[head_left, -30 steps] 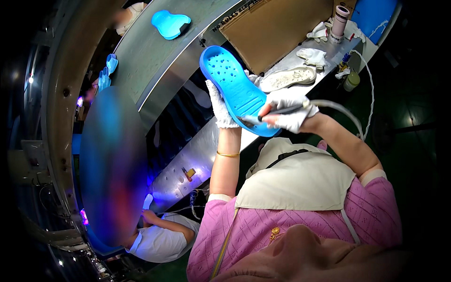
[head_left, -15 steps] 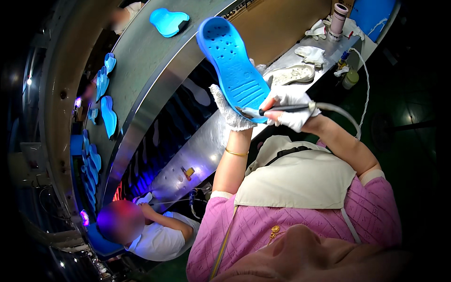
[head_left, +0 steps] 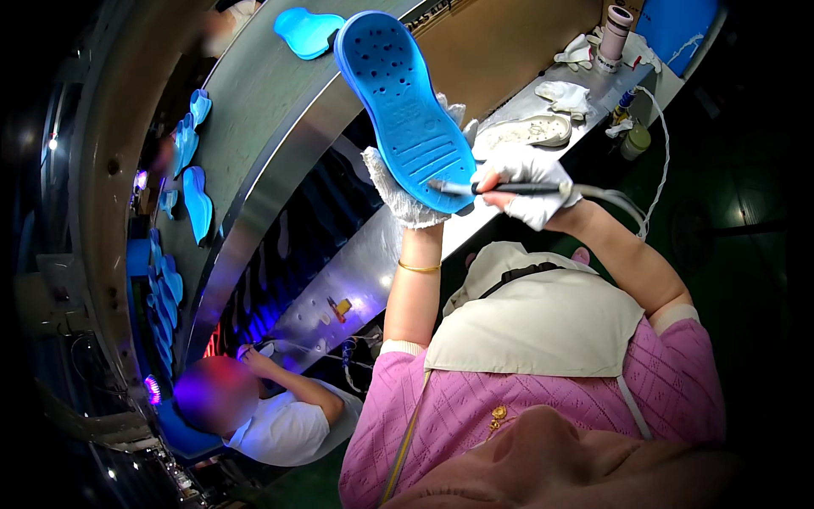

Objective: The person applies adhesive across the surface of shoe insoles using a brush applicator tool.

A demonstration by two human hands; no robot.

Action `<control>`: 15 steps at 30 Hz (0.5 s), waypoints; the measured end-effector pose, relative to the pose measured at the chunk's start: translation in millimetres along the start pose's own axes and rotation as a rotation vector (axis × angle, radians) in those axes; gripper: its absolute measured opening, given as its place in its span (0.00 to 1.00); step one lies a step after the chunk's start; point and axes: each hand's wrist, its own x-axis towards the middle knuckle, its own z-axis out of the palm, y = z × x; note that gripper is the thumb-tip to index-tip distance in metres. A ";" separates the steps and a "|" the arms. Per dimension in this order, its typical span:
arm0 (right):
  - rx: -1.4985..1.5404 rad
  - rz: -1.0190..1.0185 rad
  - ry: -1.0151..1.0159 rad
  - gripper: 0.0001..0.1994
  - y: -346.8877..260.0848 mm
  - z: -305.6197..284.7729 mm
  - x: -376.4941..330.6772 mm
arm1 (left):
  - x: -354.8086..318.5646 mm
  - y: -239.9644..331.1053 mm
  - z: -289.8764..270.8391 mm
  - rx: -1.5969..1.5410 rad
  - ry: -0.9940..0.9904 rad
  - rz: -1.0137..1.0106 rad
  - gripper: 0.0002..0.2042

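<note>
A blue shoe sole (head_left: pixel 407 110), dotted with holes at its far end and ridged toward its near end, is held up in front of me. My left hand (head_left: pixel 402 197), in a white knit glove, grips it from below, with the thumb along its left edge and fingertips showing past its right edge. My right hand (head_left: pixel 527 174), gloved but with some fingertips bare, is closed around a brush (head_left: pixel 519 188) with a dark handle. The bristles touch the sole's surface near its lower end. From the back of the handle runs a pale hose.
A curved conveyor belt (head_left: pixel 254 102) on the left carries several blue soles. White shoe sole (head_left: pixel 530 131), crumpled white gloves (head_left: pixel 564 97) and pink bottle (head_left: pixel 615 38) lie or stand on the metal bench (head_left: pixel 326 284). At lower left sits a co-worker (head_left: pixel 284 416).
The held sole has moved slightly left and up, turning a little more upright. The brush has shifted up from the sole's near rim onto its surface, and lies more level.
</note>
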 end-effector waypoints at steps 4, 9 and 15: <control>0.014 0.177 -0.198 0.06 -1.5 -1.2 3.5 | -0.7 9.8 -2.1 0.013 -0.016 -0.075 0.42; 0.021 0.141 -0.065 0.05 -0.1 -1.9 4.7 | -0.8 14.8 -4.6 -0.133 -0.053 -0.124 0.43; 0.048 0.411 -0.216 0.04 -3.3 1.5 -9.1 | 7.1 27.8 -6.6 0.047 -0.069 -0.164 0.43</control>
